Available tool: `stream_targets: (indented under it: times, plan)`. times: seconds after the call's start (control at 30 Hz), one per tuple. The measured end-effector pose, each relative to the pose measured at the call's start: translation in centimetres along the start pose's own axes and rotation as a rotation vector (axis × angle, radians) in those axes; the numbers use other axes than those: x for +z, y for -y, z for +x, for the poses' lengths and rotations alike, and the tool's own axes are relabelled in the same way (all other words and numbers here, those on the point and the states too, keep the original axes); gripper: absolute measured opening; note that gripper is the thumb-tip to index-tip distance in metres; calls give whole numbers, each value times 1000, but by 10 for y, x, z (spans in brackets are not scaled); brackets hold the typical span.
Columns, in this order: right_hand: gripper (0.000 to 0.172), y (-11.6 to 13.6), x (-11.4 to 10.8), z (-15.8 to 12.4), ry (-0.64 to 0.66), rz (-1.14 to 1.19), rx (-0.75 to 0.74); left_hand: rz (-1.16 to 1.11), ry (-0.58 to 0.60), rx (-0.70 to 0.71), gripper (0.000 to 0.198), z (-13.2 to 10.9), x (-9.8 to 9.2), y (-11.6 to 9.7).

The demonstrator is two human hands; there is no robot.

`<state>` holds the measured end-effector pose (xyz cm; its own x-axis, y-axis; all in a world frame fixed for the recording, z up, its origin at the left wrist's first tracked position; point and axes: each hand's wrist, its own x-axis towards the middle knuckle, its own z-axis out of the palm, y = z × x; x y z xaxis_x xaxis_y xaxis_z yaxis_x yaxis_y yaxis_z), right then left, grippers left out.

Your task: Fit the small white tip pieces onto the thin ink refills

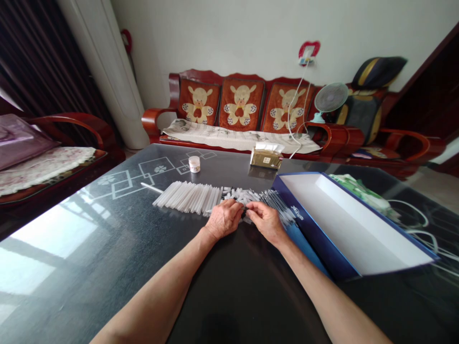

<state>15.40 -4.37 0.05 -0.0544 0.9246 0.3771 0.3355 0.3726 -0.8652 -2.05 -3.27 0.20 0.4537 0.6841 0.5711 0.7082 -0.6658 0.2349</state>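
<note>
1. Left hand [224, 219] and right hand [265, 222] palms down, fingers narrow, pinching small white pieces [238, 195] mid-tabletop [107, 267].
2. White plastic tubes [186, 197] in a row, just left.
3. Open blue box [353, 224] at right edge; logo [296, 211] unreadable.
4. Tissue packet [266, 156] near far edge; label [266, 160] unreadable.

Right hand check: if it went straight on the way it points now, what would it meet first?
The right hand would most likely meet the heap of small white pieces first: its fingers already look to be at the heap's edge, though depth is hard to judge from this view.
</note>
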Motion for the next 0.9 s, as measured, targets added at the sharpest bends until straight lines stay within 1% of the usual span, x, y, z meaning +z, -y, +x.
stream_targets:
  times: [0.1,0.27,0.4,0.5,0.57,0.63,0.77,0.9]
  plan:
    - [20,2,1,1,6,57,45,43,-33,39,27,1,0,1]
    - [21,4,-2,1,20,85,72,12,-48,66,30,2,0,2]
    - [21,7,-6,1,21,-105,-6,-13,-57,85,29,2,-1,0]
    - [27,9,-8,0,-2,-242,-94,-25,-49,110,28,1,-1,-1]
    - [32,12,-9,0,-23,-280,-122,-29,-48,121,28,1,-1,-2]
    - [34,14,-9,0,-39,-287,-119,-29,-57,118,28,1,-1,-1]
    - [20,16,-10,-2,-20,-238,-103,-21,-77,100,27,1,0,1]
    - [13,15,-10,-2,-9,-261,-170,-23,-61,105,27,1,0,1]
